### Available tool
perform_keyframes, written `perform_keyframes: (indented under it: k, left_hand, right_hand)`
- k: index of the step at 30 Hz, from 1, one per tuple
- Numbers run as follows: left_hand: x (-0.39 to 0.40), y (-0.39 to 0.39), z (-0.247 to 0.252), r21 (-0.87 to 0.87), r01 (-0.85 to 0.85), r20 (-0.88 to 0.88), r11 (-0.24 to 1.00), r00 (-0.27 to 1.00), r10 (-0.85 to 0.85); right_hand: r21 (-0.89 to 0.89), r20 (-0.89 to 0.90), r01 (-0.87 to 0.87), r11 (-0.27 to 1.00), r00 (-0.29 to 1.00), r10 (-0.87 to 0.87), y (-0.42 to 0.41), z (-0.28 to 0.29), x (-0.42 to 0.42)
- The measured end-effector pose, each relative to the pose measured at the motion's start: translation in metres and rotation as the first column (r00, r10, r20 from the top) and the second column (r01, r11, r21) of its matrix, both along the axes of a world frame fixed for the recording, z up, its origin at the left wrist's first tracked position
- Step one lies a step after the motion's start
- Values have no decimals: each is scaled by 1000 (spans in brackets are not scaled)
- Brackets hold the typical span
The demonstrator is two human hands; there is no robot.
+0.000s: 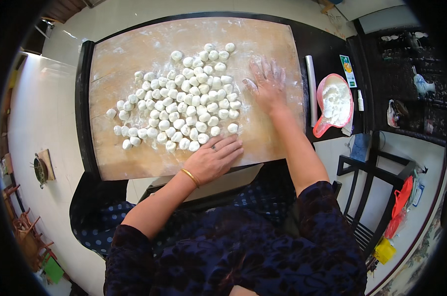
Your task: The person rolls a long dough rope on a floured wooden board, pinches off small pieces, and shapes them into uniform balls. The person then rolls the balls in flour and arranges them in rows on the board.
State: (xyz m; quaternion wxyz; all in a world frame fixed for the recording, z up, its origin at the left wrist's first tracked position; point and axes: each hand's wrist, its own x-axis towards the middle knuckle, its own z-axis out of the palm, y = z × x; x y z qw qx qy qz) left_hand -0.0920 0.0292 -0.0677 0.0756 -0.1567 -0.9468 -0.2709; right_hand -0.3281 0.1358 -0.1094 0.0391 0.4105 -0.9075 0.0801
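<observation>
Many small floured dough pieces (186,98) lie scattered over a large wooden board (134,48), which is dusted with flour. My left hand (218,155) rests near the board's front edge, just below the nearest pieces, fingers together and pointing right. It wears a ring and a gold bracelet (190,177). To the right of the pieces, my right hand (268,87) lies palm down on the board with its fingers spread and floury. I see nothing held in either hand.
Right of the board, a rolling pin (311,90) lies on the dark table (316,40). Beside it are a pink-rimmed scoop (321,127) of white flour (336,101), a printed packet (348,70) and a small white tube (360,100). A dark chair (371,170) stands to the right.
</observation>
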Motion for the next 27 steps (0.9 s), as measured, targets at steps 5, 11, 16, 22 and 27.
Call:
perform_keyframes:
  k: [5,11,16,22,27]
  left_hand:
    - [6,3,4,27,2,60,1000,998,-4]
    - [7,3,6,40,-6,70,999,998,4]
    - [4,3,6,21,-2,36,1000,999,1]
    - [3,5,7,6,-11,0,1000,1000,11]
    - [5,5,4,-18,-46,-63,999,997,45]
  right_hand:
    - [-28,-8,-27,999,1000,27,0,4,7]
    - [-25,-3,-13,1000,1000,12,-2,4,8]
    - [-61,-70,-38,997,997,34,-2,1,7]
    - [-272,-162,-53,961,987,8,6,13,-21]
    - [57,562,233,971,796,-224,-1,92,69]
